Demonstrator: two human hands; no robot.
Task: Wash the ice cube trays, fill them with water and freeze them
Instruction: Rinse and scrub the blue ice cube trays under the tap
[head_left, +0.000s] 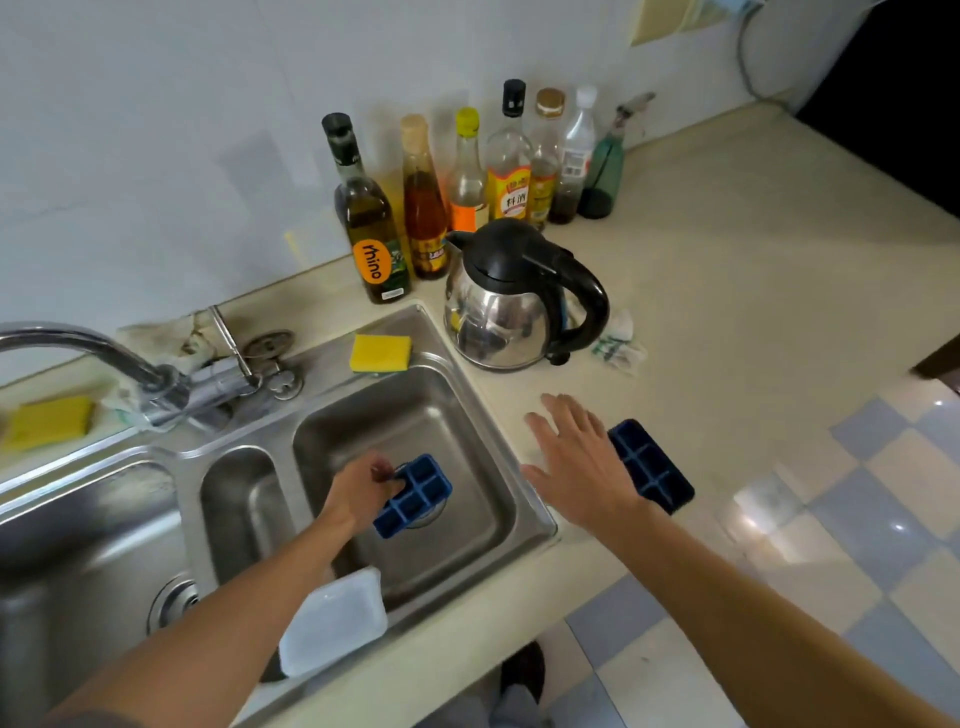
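- One blue ice cube tray (415, 493) lies in the right basin of the steel sink (467, 410), over the drain, its compartments facing up.
- The left hand (358, 491) reaches down into that basin and grips the tray's left end with curled fingers.
- A second blue ice cube tray (654, 473) rests on the counter (727, 312) just right of the sink, near the front edge.
- The right hand (576, 462) is spread flat, fingers straight and apart, and hides that tray's left edge; whether it touches the tray cannot be told.
- A white plastic lid (335, 621) leans at the sink's near rim.
- A yellow sponge (380, 353) sits on the far rim, and another sponge (49, 428) sits left of the faucet (104, 358).
- A steel kettle (514, 306) stands on the counter beyond the hands, with a row of bottles (467, 176) along the wall behind it.
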